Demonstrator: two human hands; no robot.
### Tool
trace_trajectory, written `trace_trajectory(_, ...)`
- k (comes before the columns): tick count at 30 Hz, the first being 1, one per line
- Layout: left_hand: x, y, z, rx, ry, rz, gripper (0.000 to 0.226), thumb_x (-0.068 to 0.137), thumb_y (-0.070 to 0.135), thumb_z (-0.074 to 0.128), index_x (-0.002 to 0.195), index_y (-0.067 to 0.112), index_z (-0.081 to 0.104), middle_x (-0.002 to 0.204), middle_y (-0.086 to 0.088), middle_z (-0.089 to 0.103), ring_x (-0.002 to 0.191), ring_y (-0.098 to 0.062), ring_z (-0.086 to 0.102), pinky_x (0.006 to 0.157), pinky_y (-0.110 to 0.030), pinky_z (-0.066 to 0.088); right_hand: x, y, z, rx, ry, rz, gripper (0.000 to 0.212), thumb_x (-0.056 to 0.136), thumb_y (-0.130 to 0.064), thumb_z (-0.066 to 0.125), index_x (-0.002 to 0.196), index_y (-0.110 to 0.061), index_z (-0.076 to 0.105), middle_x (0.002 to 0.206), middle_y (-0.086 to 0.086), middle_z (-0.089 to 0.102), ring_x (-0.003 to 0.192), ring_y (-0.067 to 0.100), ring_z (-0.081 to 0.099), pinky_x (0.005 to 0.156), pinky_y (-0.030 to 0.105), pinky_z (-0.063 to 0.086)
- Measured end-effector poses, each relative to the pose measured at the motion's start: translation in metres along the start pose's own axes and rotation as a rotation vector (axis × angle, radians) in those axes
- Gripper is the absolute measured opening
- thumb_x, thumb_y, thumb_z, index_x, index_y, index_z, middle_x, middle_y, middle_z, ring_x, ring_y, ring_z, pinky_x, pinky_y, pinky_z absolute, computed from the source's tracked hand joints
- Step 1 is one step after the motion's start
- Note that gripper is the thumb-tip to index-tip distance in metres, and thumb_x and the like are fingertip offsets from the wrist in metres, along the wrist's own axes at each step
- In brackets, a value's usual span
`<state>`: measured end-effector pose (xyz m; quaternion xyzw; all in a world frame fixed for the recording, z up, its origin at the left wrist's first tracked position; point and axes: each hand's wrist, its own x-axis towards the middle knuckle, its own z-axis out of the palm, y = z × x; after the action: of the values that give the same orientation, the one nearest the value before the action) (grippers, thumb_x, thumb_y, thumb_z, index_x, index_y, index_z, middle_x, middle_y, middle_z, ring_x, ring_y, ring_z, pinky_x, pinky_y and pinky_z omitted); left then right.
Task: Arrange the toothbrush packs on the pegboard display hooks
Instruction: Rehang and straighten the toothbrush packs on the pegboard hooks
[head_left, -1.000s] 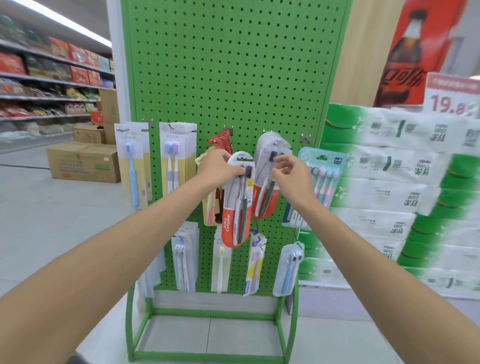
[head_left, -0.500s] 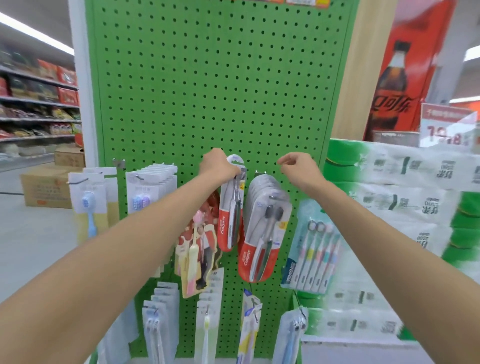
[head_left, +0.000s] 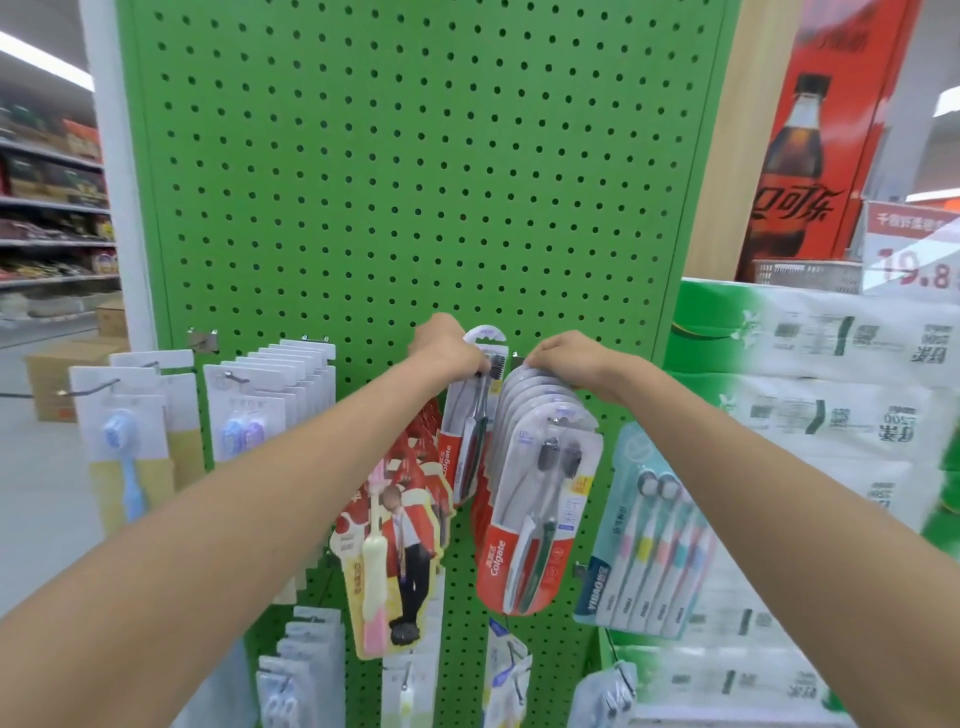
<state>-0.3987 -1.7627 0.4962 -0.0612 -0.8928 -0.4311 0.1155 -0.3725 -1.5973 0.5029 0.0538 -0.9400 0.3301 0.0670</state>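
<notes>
Green pegboard (head_left: 415, 182) above left hand (head_left: 447, 348): painted metal, smooth, slight sheen. Single pack (head_left: 470, 431) in left hand: clear glossy plastic blister on printed card. Hanging stack (head_left: 540, 493) under right hand (head_left: 566, 353): same glossy plastic. Thin hook (head_left: 106, 384) left of left hand: bare metal wire.

Both arms outstretched, left grip (head_left: 448, 352) curled tight, right grip (head_left: 563, 358) palm-down, fingers seemingly curled too.

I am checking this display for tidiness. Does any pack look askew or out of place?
Yes. The single Colgate pack in the left hand is turned nearly edge-on and sits higher than the Colgate stack under the right hand.
</notes>
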Motion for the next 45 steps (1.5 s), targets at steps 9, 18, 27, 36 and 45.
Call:
trace_trajectory(9,-0.008,0.001,0.004,-0.188,-0.14,-0.037,0.021,0.091,0.005,0.066,0.103,0.011,0.049,0.092,-0.004,0.054,0.093,-0.027,0.057,0.084,-0.053,0.056,0.002,0.002,0.006,0.155,-0.01,0.054,0.024,0.101,-0.008,0.041,0.098,0.001,0.063,0.087,0.01,0.064,0.07,0.019,0.06,0.068,0.033,0.055)
trace_trajectory(18,-0.01,0.003,0.006,-0.146,-0.28,-0.061,0.027,0.091,0.002,0.062,0.113,0.01,0.05,0.125,-0.013,0.054,0.107,-0.026,0.052,0.097,-0.052,0.051,0.001,0.004,0.003,0.195,0.003,0.061,0.019,0.101,-0.009,0.046,0.113,-0.002,0.059,0.106,0.011,0.063,0.086,0.019,0.063,0.079,0.033,0.056)
trace_trajectory(27,-0.008,0.011,0.018,-0.33,-0.366,-0.152,0.021,0.098,-0.003,0.046,0.117,-0.001,0.056,0.116,-0.013,0.062,0.101,-0.024,0.063,0.105,-0.051,0.045,0.007,0.015,-0.002,0.229,-0.015,0.101,0.025,0.101,-0.013,0.046,0.116,-0.003,0.063,0.117,0.015,0.065,0.1,0.023,0.064,0.089,0.037,0.055)
trace_trajectory(36,-0.013,0.007,0.038,-0.45,-0.237,-0.059,0.021,0.099,0.004,0.044,0.097,-0.001,0.064,0.102,-0.01,0.064,0.09,-0.023,0.063,0.09,-0.041,0.054,0.009,0.027,-0.01,0.096,0.052,0.107,0.029,0.102,-0.02,0.042,0.113,-0.002,0.063,0.114,0.014,0.065,0.103,0.026,0.061,0.099,0.045,0.049)
trace_trajectory(45,-0.021,0.003,0.038,-0.373,-0.083,0.038,0.024,0.102,0.012,0.044,0.115,0.008,0.063,0.101,-0.003,0.064,0.076,-0.015,0.05,0.089,-0.033,0.052,-0.003,0.023,-0.011,-0.016,0.164,0.041,0.031,0.1,-0.011,0.045,0.121,0.003,0.062,0.126,0.016,0.062,0.101,0.028,0.061,0.089,0.038,0.05)
